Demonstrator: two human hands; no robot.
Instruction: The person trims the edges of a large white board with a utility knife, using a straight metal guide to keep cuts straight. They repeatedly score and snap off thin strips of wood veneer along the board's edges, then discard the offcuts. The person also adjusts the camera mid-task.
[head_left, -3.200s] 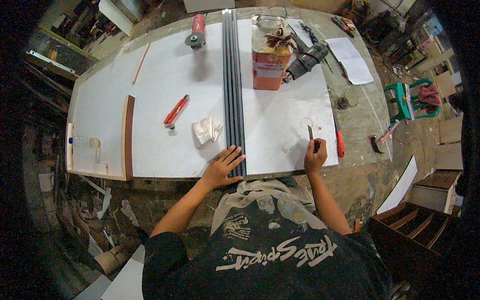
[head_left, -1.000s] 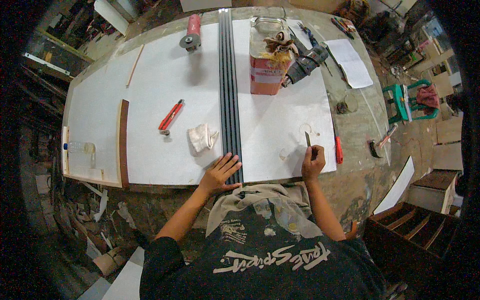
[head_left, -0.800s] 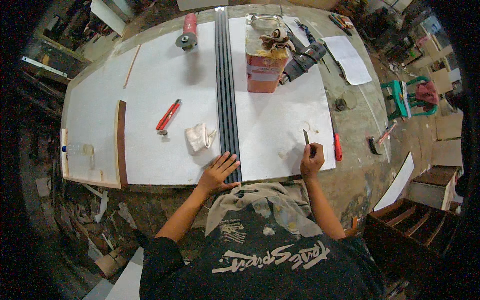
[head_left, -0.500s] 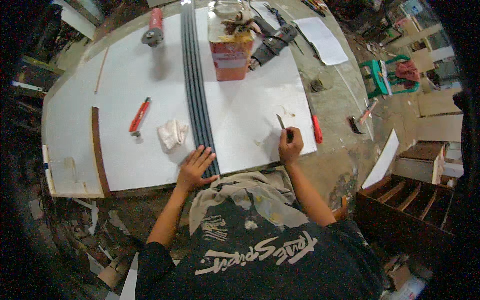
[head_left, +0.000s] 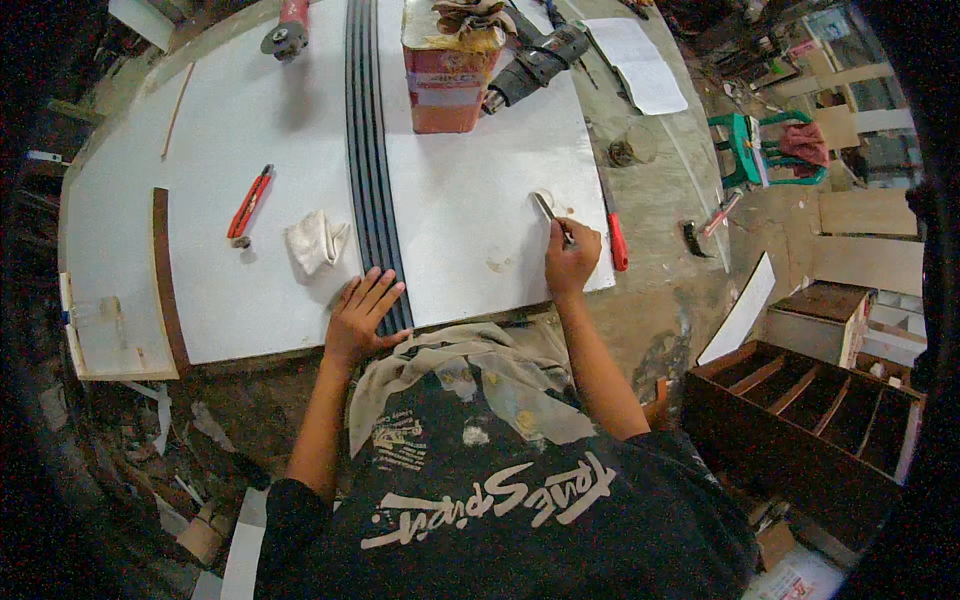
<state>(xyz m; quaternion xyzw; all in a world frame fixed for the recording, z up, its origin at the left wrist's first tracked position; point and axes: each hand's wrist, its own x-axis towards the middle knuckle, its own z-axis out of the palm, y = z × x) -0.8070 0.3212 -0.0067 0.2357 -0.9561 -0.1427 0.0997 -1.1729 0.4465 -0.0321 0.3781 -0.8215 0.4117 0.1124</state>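
My left hand [head_left: 365, 315] lies with its fingers spread over the near end of several long dark strips [head_left: 367, 160]. The strips run side by side across a white board [head_left: 450, 240]. In my right hand [head_left: 573, 258], at the board's near right, is a thin knife-like blade [head_left: 543, 206], its tip pointing away and to the left. My fingers hide its lower part. To the left of the strips are a crumpled whitish cloth [head_left: 316, 243] and a red utility knife [head_left: 250, 205]. A red-handled tool [head_left: 617, 245] lies by the board's right edge.
A red square tin [head_left: 445, 95] stands beyond the strips' right side, with a heat gun [head_left: 540, 68] beside it. A red angle grinder [head_left: 288, 35] lies far left. White paper [head_left: 640, 68] rests at the far right. A hammer [head_left: 705, 225] and green chair [head_left: 742, 150] are further right.
The view has shifted, so the bench things sit higher and more to the left. My right hand still grips the blade, its tip now angled more to the left. My left hand stays on the strips.
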